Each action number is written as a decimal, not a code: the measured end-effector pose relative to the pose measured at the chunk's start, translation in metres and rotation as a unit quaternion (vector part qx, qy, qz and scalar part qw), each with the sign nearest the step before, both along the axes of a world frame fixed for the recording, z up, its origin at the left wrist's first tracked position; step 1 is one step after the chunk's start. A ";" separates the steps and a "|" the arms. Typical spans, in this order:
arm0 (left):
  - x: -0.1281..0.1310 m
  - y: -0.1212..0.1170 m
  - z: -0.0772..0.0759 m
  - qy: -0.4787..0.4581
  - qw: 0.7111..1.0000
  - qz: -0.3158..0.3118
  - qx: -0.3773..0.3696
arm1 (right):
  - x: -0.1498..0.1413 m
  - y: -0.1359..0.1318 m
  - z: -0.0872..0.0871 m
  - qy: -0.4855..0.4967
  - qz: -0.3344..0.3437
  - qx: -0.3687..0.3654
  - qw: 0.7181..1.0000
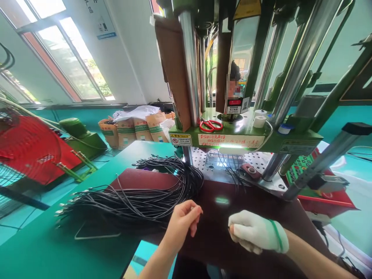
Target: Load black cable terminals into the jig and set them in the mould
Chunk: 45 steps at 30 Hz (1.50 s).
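My bare left hand (183, 223) hovers at the right edge of a big bundle of black cables (139, 197) with metal ends, its fingers pinched together on what looks like a thin cable. My right hand (255, 232), in a white glove, is curled into a fist over the dark red mat (232, 201); what it holds is hidden. Both hands sit in front of a green press machine (232, 135) with a perforated steel bed (209, 159), where a few black cables lie under the lit tool.
Red scissors (210, 124) and white tape rolls (258, 118) rest on the machine's green plate. A red fan (26, 147) stands at the left. Paper sacks (136, 128) lean by the wall. A person stands behind the machine. Steel columns rise around the bed.
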<state>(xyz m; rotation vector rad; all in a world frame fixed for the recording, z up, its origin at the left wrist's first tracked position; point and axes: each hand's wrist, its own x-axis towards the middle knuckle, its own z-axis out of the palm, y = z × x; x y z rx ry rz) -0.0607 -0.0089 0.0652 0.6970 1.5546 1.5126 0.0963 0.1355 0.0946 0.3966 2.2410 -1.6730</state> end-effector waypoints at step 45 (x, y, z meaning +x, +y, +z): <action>0.010 -0.070 0.025 0.662 0.686 -0.301 -0.007 | -0.013 -0.047 0.027 0.125 0.194 0.239 0.943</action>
